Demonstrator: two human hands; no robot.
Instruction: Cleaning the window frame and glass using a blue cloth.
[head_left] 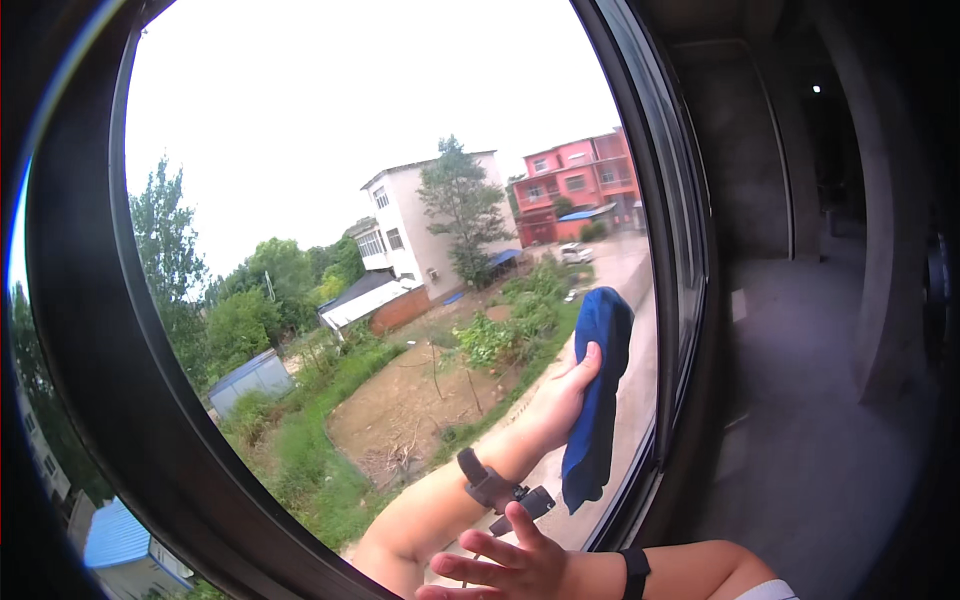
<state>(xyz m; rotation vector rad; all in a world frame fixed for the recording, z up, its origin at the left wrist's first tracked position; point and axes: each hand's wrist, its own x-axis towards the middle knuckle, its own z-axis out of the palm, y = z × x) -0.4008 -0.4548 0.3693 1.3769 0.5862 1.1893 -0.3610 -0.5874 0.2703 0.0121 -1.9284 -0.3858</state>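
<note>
A dark blue cloth (pixel 602 390) hangs folded and long from my left hand (pixel 565 400), the thumb pressed on its near side and the other fingers hidden behind it. The left arm reaches up across the window, and a dark strap with a small black device (pixel 500 490) is around its wrist. Whether the cloth touches glass, I cannot tell. Lower down, my right hand (pixel 515 568) comes in from the right with spread fingers and nothing in them. It is in front of the left forearm and wears a black wristband (pixel 636 576).
A dark window frame (pixel 120 330) curves down the left, and another frame edge (pixel 672 250) stands right of the cloth. Through the window appear trees, a dirt plot (pixel 400 410), a white building (pixel 405 215) and a red one (pixel 580 185). Indoors at right is a grey concrete floor (pixel 790 400).
</note>
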